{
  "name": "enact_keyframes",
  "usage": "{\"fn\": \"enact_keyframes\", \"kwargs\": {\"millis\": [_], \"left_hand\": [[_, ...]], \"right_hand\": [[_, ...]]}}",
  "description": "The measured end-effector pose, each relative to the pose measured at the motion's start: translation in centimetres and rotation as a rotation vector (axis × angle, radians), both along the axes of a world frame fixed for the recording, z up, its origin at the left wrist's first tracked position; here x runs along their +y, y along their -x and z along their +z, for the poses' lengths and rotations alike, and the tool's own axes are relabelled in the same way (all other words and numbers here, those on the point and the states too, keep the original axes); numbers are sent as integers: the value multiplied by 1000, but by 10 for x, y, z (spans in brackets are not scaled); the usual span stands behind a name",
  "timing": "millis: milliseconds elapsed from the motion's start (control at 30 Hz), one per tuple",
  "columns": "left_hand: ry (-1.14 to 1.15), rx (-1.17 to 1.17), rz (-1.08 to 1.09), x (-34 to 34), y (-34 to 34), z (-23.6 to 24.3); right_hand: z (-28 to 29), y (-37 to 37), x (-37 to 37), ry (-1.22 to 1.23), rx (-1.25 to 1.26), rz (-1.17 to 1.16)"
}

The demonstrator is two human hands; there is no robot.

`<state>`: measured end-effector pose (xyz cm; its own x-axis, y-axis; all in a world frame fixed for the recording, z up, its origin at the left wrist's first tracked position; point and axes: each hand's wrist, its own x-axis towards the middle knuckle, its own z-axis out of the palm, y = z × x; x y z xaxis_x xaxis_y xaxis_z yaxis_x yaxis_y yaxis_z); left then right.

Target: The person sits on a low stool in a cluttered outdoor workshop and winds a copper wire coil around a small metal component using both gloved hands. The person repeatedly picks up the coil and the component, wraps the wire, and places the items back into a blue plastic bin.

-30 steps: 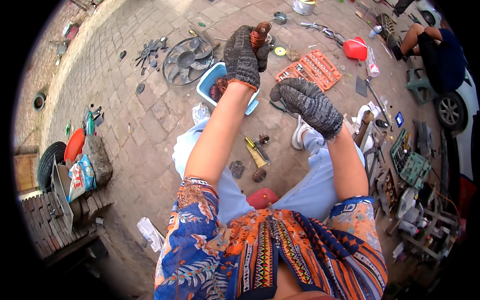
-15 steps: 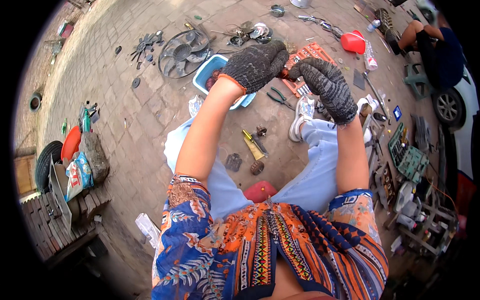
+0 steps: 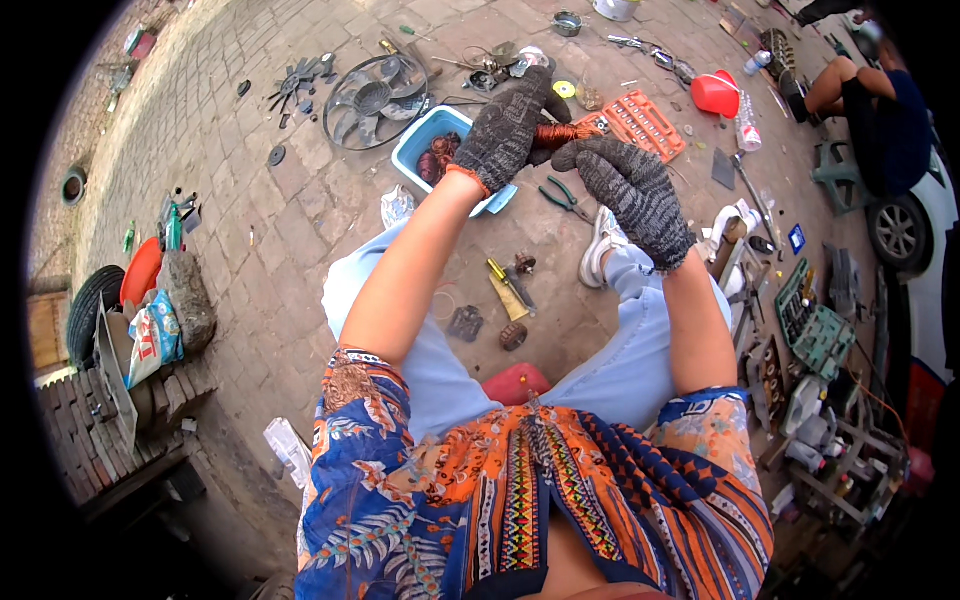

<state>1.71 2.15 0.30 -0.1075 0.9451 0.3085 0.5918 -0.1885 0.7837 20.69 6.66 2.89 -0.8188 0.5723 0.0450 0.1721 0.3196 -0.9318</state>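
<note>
My left hand (image 3: 503, 128), in a dark knit glove with orange cuff, is closed on a bundle of copper wire (image 3: 562, 134) held sideways above the ground. My right hand (image 3: 625, 190), also gloved, is closed in a pinch against the bundle's lower side; what its fingertips grip is hidden. Below and left is a blue plastic tub (image 3: 420, 128) with copper coils (image 3: 436, 158). Green-handled pliers (image 3: 566, 200), a yellow-handled tool (image 3: 505, 280) and small round metal parts (image 3: 513, 335) lie between my feet.
An orange socket case (image 3: 648, 125), fan (image 3: 372, 98) and red bucket (image 3: 713, 93) lie ahead. A person (image 3: 880, 130) sits at the right beside a car (image 3: 900, 230); tool boxes (image 3: 815, 325) and metal parts lie below. A tire (image 3: 92, 315) and stone block (image 3: 185, 310) are at left.
My left hand first lowered and tilted the upright copper bundle sideways, then rose slightly, showing more wire. My right hand moved to the bundle, and its fingertips now rest against it.
</note>
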Motion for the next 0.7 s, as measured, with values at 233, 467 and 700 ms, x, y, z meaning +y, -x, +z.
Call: {"fn": "enact_keyframes", "kwargs": {"millis": [233,467,700], "left_hand": [[-455,471,27,6,10,-31],[-268,235,-344,-4,11,6],[24,389,-76,2,9,-12]], "right_hand": [[-19,8,-5,-111,22,13],[-26,-10,26,-123,21,60],[-15,-8,25,-664,51,86]]}}
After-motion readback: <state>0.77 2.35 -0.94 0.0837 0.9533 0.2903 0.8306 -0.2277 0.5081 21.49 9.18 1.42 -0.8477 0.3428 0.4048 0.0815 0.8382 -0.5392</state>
